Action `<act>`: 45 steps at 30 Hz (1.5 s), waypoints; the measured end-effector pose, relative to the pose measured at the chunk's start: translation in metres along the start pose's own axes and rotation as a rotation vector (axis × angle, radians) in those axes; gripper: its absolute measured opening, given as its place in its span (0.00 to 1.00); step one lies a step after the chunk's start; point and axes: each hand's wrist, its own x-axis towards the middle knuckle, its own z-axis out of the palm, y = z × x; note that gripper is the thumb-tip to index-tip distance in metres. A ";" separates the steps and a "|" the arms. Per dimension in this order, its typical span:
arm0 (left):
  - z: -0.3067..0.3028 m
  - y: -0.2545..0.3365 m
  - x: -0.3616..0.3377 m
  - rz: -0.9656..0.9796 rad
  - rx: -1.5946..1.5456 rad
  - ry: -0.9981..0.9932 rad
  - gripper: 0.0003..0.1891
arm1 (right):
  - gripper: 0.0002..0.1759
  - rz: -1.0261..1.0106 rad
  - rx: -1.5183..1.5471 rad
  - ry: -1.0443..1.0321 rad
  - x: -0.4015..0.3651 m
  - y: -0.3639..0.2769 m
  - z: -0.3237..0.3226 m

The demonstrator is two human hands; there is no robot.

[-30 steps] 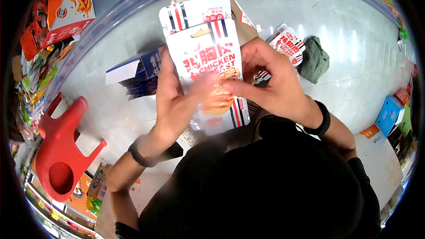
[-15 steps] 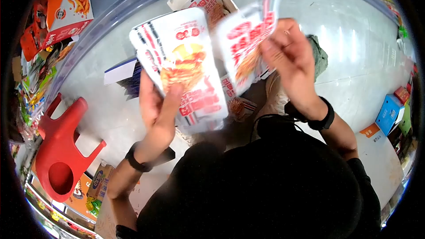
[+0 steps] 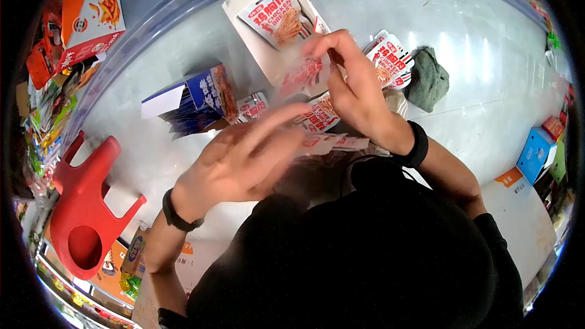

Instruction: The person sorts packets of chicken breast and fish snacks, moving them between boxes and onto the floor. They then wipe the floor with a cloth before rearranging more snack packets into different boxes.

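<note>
My left hand (image 3: pixel 237 161), blurred by motion, is turned palm down near my lap. Its fingers are around a stack of chicken breast packets (image 3: pixel 332 142), seen nearly edge-on and partly hidden. With curled fingers my right hand (image 3: pixel 362 82) grips a single smeared chicken breast packet (image 3: pixel 300 78) at the lower end of an open white box (image 3: pixel 253 55). Inside that box, a chicken breast packet (image 3: pixel 277 18) lies face up. Another chicken breast packet (image 3: pixel 322 114) shows between my hands, and several more packets (image 3: pixel 390 61) lie beyond my right hand.
A blue box (image 3: pixel 210 94) and a small packet (image 3: pixel 251 107) are left of centre. Dark green cloth (image 3: pixel 429 79) lies on the floor at right. A red stool (image 3: pixel 91 207) stands at left, near an orange-and-white carton (image 3: pixel 91 9). Blue boxes (image 3: pixel 536 155) line the right edge.
My left hand has turned over and lowered its packet stack towards my lap. My right hand has moved left with a packet to the white box, uncovering packets on the floor.
</note>
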 end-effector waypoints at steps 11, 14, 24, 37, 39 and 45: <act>0.000 -0.013 0.005 -0.093 -0.009 -0.065 0.17 | 0.21 0.047 -0.406 -0.147 -0.005 0.005 -0.003; -0.003 -0.016 0.008 -0.156 -0.059 -0.103 0.17 | 0.25 0.288 -0.257 -0.357 -0.004 0.009 -0.003; -0.006 -0.030 0.008 -0.274 -0.209 -0.067 0.19 | 0.16 -0.127 0.070 0.079 0.017 0.065 0.033; -0.004 -0.029 0.019 -0.259 -0.165 -0.124 0.19 | 0.29 -0.306 -0.267 0.170 0.023 0.052 0.020; -0.003 -0.028 0.019 -0.261 -0.159 -0.129 0.19 | 0.31 -0.311 -0.291 0.093 0.017 0.045 0.013; -0.003 -0.029 0.021 -0.256 -0.204 -0.123 0.18 | 0.25 -0.184 -0.479 -0.345 0.006 0.050 0.003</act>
